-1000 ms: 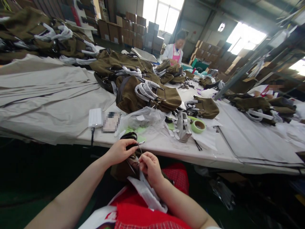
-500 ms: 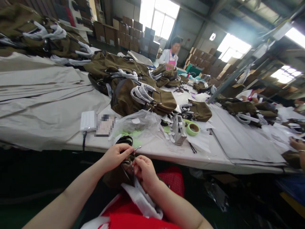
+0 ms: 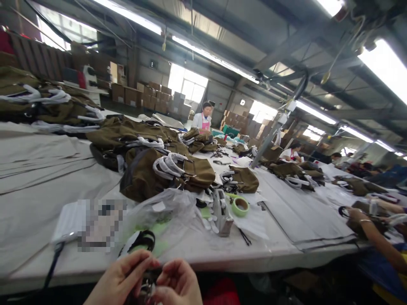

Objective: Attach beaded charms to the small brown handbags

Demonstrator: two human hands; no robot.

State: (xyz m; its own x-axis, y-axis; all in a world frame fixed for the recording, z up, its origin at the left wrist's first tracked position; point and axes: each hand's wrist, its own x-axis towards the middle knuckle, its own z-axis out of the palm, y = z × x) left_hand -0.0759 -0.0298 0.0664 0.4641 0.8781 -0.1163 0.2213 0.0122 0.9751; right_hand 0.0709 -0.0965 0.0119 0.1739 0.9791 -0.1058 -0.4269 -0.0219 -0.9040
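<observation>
At the bottom of the head view, my left hand [image 3: 125, 277] and my right hand [image 3: 178, 283] are close together just in front of the table edge. Both have curled fingers around small shiny metal hardware [image 3: 146, 288], partly hidden between them. A black looped strap [image 3: 144, 240] lies just beyond my left hand at the table edge. Farther back, an olive-brown bag [image 3: 149, 171] with white-wrapped handles lies on the white table [image 3: 203, 250], behind a crumpled clear plastic bag [image 3: 173, 207].
A green tape roll [image 3: 241, 206] stands beside a tape dispenser [image 3: 221, 216]. At left lies a white power bank [image 3: 70, 220] with a cable. More olive bags [image 3: 243, 178] lie behind. A person in a pink apron [image 3: 202, 120] is across the table; another person's arm [image 3: 375, 237] is at right.
The view has tilted up, so my hands and the table sit lower in the picture. My hands remain close together, and my lap and the bag on it have mostly left the view.
</observation>
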